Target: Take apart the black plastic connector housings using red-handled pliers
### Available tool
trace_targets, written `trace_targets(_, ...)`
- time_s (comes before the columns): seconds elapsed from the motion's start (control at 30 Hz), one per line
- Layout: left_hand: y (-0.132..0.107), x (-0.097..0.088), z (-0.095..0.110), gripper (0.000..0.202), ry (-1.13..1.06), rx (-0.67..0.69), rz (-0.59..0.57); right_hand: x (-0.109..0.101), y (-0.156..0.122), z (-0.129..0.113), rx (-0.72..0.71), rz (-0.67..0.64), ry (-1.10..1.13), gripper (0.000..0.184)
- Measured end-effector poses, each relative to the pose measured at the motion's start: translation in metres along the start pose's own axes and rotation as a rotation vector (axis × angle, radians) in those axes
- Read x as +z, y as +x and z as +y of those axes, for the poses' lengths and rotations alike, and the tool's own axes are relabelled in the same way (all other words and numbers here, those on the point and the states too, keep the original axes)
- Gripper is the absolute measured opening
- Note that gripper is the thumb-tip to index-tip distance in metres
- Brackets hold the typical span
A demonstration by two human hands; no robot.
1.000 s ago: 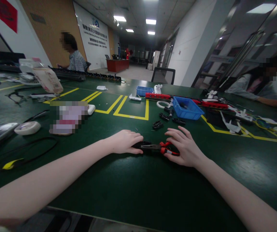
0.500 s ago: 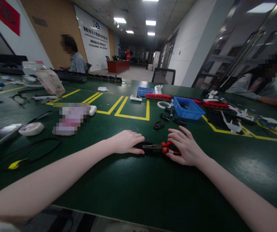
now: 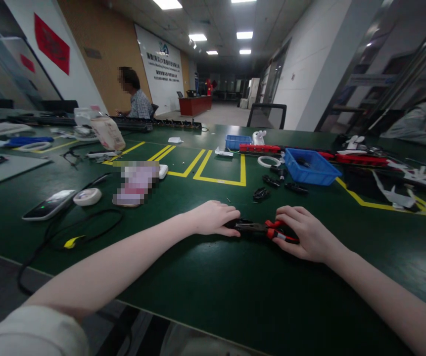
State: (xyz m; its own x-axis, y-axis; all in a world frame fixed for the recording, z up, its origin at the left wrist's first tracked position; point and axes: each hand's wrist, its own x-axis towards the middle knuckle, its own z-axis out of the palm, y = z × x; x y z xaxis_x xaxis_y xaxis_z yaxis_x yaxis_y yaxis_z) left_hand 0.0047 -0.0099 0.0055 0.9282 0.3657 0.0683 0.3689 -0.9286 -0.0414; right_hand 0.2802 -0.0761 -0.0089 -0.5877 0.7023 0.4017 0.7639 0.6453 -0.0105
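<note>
Grips slim metal pliers [image 3: 265, 228] with red-and-black handles in the curled fingers [image 3: 289, 216] of the right hand [image 3: 306, 235] — pinches a small black piece [image 3: 231, 224] in the left hand [image 3: 214, 217], at the pliers' tips — angles both forearms inward over the green tabletop [image 3: 213, 277].

Red-handled pliers [image 3: 268, 228] point left, tips at a black part [image 3: 232, 224].

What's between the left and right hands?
Pliers, held by the right hand, with their jaws at a black piece in the left hand. The head view shows this.
</note>
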Motion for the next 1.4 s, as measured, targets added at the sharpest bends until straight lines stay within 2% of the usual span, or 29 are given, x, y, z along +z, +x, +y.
trace_targets(0.4,0.000,-0.002,0.001,0.040,0.007,-0.005,-0.010,0.001,-0.005,0.015,-0.078,0.031,-0.025,0.035)
trace_targets(0.5,0.001,-0.001,0.000,0.040,0.004,-0.006,-0.017,0.002,-0.006,0.018,-0.051,0.037,-0.019,0.034)
trace_targets(1.0,0.000,-0.001,-0.001,0.038,-0.029,-0.021,-0.016,-0.003,-0.004,0.005,0.034,0.039,0.079,0.028)
trace_targets(1.4,0.000,0.000,-0.001,0.038,-0.044,-0.022,-0.003,-0.002,-0.001,0.000,0.002,0.017,0.065,0.033)
